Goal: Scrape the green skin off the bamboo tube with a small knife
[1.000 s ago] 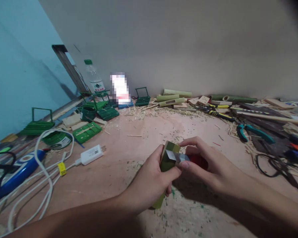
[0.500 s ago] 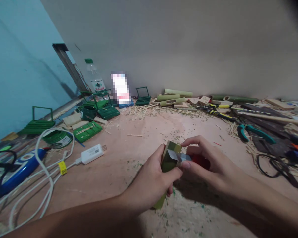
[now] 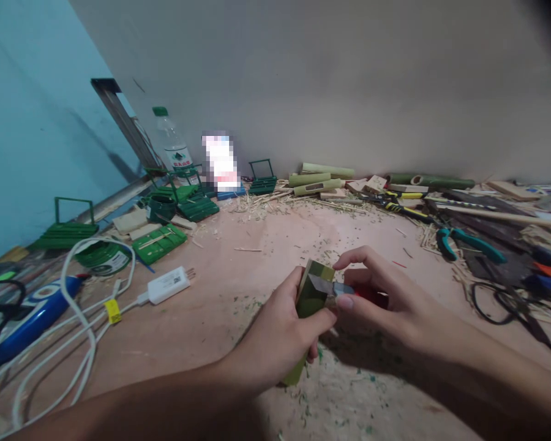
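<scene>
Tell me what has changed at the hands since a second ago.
The right hand and the red-handled blade have shifted slightly rightward; the blade's face looks darker. Nothing was taken up or let go. The left hand still grips the green piece, practically unmoved.

We get dim light, a glaring, pixelated screen [image 3: 221,162] near ten o'clock, dark shadow across the tabletop [image 3: 257,226] toward five, and blurred blackness at two.
</scene>
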`<state>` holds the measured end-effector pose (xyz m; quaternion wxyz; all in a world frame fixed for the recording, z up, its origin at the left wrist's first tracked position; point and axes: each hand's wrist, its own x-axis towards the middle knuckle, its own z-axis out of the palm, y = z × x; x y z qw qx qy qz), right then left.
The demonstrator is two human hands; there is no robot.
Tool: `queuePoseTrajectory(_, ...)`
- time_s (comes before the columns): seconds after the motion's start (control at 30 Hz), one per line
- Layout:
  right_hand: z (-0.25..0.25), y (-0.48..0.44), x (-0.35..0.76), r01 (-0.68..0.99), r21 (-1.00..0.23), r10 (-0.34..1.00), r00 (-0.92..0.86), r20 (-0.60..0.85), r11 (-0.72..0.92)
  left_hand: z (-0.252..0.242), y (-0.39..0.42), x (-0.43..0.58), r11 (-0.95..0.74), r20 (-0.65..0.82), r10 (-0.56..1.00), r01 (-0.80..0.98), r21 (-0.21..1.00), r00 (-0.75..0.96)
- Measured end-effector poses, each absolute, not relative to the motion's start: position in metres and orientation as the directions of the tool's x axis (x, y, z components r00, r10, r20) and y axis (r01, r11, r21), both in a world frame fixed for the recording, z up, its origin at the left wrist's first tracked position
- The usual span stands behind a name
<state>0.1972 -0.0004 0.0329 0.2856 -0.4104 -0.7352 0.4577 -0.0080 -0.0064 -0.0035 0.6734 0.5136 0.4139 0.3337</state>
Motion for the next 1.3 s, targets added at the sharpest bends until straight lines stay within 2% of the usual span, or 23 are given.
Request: queuePoseTrajectory(1.3, 0.0339, 0.0001, 0.1979, 0.384, -0.897, 0.881, -0.472, 0.014, 0.220, -0.0001, -0.0070, -0.0087, 0.231, -0.204, 0.876, -0.010, 0.973, 0.437)
